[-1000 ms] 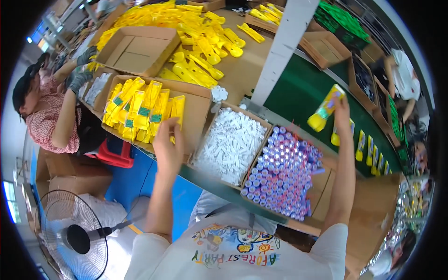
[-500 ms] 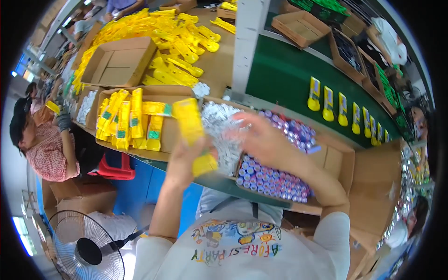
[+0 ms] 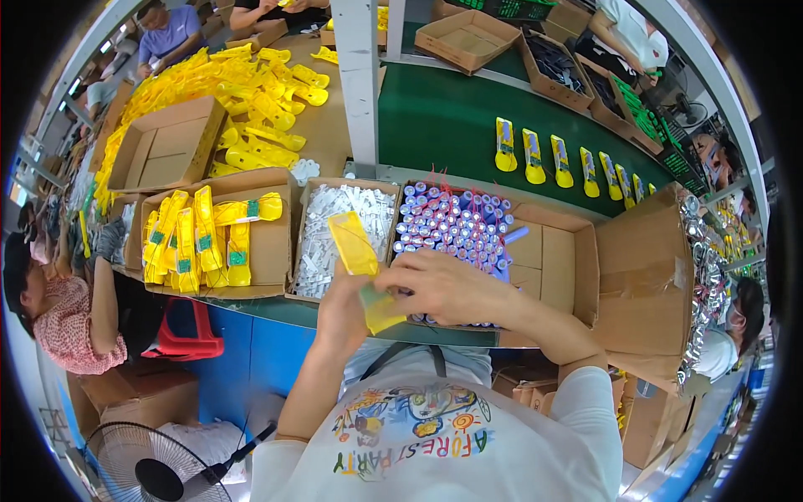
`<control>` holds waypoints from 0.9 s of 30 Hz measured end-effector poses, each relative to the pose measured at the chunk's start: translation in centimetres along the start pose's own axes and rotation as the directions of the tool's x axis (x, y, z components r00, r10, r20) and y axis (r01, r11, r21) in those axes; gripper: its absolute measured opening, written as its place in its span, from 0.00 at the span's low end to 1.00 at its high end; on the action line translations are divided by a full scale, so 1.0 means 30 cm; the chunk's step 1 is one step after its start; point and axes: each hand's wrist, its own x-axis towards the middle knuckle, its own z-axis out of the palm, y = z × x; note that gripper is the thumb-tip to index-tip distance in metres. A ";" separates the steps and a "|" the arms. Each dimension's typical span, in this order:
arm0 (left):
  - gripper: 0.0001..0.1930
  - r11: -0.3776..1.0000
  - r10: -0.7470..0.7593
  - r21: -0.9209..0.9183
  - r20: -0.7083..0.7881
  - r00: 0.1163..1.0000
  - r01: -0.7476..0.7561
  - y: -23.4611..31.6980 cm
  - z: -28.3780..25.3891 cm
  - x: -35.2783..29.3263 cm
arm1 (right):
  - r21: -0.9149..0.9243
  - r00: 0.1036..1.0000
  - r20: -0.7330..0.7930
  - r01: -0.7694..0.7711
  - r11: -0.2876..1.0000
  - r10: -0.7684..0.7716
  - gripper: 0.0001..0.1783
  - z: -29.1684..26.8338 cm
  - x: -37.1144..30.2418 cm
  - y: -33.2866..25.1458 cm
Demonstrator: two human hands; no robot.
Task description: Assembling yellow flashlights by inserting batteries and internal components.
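My left hand is closed around a long yellow plastic housing, held up at a tilt over the front edge of the bench. A green circuit board shows partway along it. My right hand meets the housing near that board with bent, closed fingers; whatever they pinch is hidden. Just beyond my hands stands a carton of small white plastic parts. Right of that, purple cylindrical battery cells with thin red wires fill another box, partly behind my right hand.
At left, a carton holds several yellow housings with green boards. An empty tray sits beside a heap of yellow shells. A grey post rises before a green belt bearing a row of yellow pieces. Co-workers sit around.
My right hand has moved from over the white parts to the housing in my left hand. The whole view has shifted, with the bench contents now further left.
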 end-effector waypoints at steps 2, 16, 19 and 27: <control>0.26 0.996 -0.020 0.088 0.007 1.000 0.019 -0.009 -0.027 0.020 | -0.134 0.996 0.083 0.034 0.990 -0.023 0.15 0.012 -0.036 0.030; 0.29 0.898 0.186 0.391 0.082 0.979 -0.203 -0.195 -0.022 0.053 | -0.048 0.785 -0.521 -0.418 0.907 0.335 0.08 0.123 -0.103 -0.091; 0.28 0.876 0.072 0.445 0.261 0.963 -0.186 -0.167 -0.023 0.053 | -0.134 0.749 -0.394 -0.620 0.773 0.533 0.10 -0.040 -0.296 0.084; 0.24 0.861 -0.005 0.480 0.344 0.939 -0.171 -0.196 0.017 0.051 | -0.068 0.512 -0.305 -0.853 0.518 0.803 0.19 -0.151 -0.556 0.171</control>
